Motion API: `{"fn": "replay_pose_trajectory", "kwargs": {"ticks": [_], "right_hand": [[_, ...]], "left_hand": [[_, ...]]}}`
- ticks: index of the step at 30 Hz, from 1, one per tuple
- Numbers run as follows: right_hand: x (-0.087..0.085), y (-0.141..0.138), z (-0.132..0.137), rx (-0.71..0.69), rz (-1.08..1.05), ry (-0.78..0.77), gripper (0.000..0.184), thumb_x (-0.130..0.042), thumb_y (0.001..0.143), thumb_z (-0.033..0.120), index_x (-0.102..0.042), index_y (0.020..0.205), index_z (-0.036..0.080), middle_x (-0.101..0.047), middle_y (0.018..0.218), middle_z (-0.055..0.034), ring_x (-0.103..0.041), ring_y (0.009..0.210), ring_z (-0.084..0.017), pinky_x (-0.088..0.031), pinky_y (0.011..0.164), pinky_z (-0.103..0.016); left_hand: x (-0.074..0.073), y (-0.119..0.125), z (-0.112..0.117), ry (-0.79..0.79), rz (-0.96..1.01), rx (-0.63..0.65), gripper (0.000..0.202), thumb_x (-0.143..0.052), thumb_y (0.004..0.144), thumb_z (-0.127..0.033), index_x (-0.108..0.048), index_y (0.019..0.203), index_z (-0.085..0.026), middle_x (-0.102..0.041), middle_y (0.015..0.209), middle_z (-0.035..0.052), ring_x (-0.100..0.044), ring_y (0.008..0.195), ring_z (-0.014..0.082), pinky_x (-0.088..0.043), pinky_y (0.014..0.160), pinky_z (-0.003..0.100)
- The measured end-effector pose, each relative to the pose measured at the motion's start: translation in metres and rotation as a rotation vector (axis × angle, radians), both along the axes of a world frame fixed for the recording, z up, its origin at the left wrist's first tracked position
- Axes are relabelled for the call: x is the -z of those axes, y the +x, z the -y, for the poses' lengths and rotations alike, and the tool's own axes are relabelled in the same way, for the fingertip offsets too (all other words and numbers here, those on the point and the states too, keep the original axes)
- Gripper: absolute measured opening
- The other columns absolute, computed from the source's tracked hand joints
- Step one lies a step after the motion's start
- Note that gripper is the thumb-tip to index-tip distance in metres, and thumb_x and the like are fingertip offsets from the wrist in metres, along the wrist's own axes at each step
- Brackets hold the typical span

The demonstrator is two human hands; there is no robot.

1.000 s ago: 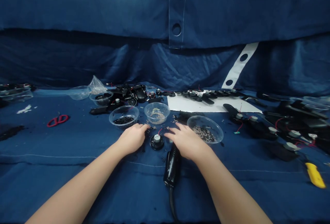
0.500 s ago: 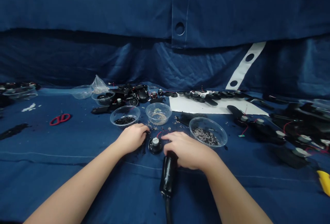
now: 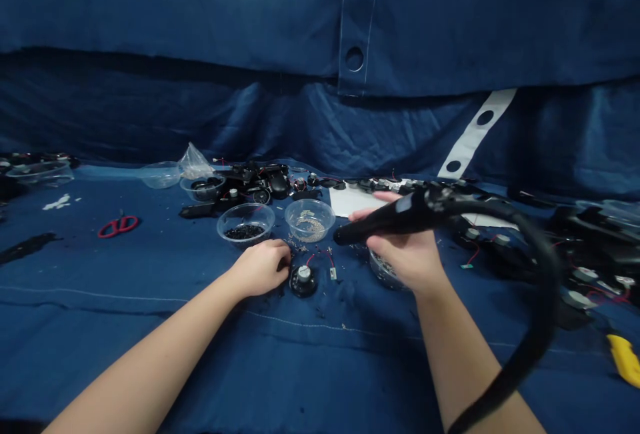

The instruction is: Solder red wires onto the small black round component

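Observation:
In my right hand (image 3: 407,254) is a black corded electric screwdriver (image 3: 390,218), raised above the cloth and lying nearly level, its front end pointing left. The thick cable loops down on the right, past my forearm. My left hand (image 3: 263,266) rests on the blue cloth with its fingers curled in; whatever they hold, if anything, is hidden. Just right of those fingers sits a round black part with a small white-topped motor (image 3: 303,275). Red wires run from beside it to a small connector board (image 3: 333,273).
Clear bowls hold black bits (image 3: 245,231) and small pale screws (image 3: 310,227); another bowl (image 3: 383,273) is partly behind my right hand. Red-handled scissors (image 3: 119,226) lie left. Black housings (image 3: 277,185) and a white sheet (image 3: 345,202) are behind, a yellow object (image 3: 624,359) far right.
My right hand has lifted the screwdriver up and to the right, turning it from pointing away to pointing left. The connector board now shows. My left hand has hardly moved.

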State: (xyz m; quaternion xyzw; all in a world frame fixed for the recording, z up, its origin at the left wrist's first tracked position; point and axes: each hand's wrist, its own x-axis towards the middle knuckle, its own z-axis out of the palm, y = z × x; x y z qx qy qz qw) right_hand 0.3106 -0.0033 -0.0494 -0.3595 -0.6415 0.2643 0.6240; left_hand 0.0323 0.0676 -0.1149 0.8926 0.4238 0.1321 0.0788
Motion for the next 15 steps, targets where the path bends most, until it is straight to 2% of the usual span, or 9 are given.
{"fn": "replay_pose_trajectory", "kwargs": {"ticks": [2,5,8,12,15], "right_hand": [[0.006,-0.006,-0.005,0.055,-0.203,0.056,0.07,-0.084,0.08,0.047,-0.052,0.138,0.028,-0.079,0.103,-0.0053,-0.078,0.095,-0.026,-0.065,0.089,-0.05],[0.011,-0.017,-0.013,0.1,-0.421,0.106,0.066,-0.08,0.083,0.048,-0.048,0.137,0.029,-0.077,0.103,-0.0039,-0.078,0.099,-0.025,-0.062,0.099,-0.053],[0.013,-0.026,-0.018,0.179,-0.583,0.09,0.064,-0.078,0.083,0.052,-0.047,0.134,0.029,-0.076,0.105,-0.0039,-0.078,0.1,-0.024,-0.061,0.101,-0.054],[0.018,-0.035,-0.022,0.244,-0.736,0.014,0.058,-0.073,0.084,0.059,-0.049,0.126,0.027,-0.075,0.102,-0.0039,-0.079,0.096,-0.024,-0.064,0.093,-0.052],[0.026,-0.042,-0.024,0.275,-0.771,-0.005,0.057,-0.073,0.084,0.06,-0.05,0.122,0.026,-0.076,0.095,-0.0022,-0.079,0.088,-0.022,-0.065,0.09,-0.05]], "left_hand": [[0.003,0.001,-0.001,0.007,-0.007,0.013,0.012,-0.059,0.084,-0.017,-0.069,0.084,-0.022,-0.072,0.109,0.0064,-0.069,0.106,0.0266,-0.055,0.086,0.036],[0.007,0.003,-0.003,0.013,0.0,0.025,0.016,-0.056,0.086,-0.013,-0.069,0.081,-0.021,-0.072,0.111,0.0084,-0.068,0.104,0.0273,-0.055,0.088,0.039],[0.007,0.004,-0.003,0.049,0.046,0.05,0.015,-0.056,0.088,-0.012,-0.067,0.081,-0.019,-0.071,0.112,0.0103,-0.067,0.101,0.0266,-0.054,0.089,0.041],[-0.001,0.006,0.0,0.114,0.314,0.008,0.013,-0.052,0.095,-0.022,-0.065,0.091,-0.019,-0.071,0.097,0.0068,-0.065,0.093,0.022,-0.052,0.086,0.037],[-0.005,0.008,0.004,0.061,0.567,-0.003,0.014,-0.056,0.095,-0.028,-0.065,0.089,-0.02,-0.072,0.091,0.0035,-0.067,0.086,0.018,-0.052,0.083,0.033]]}}
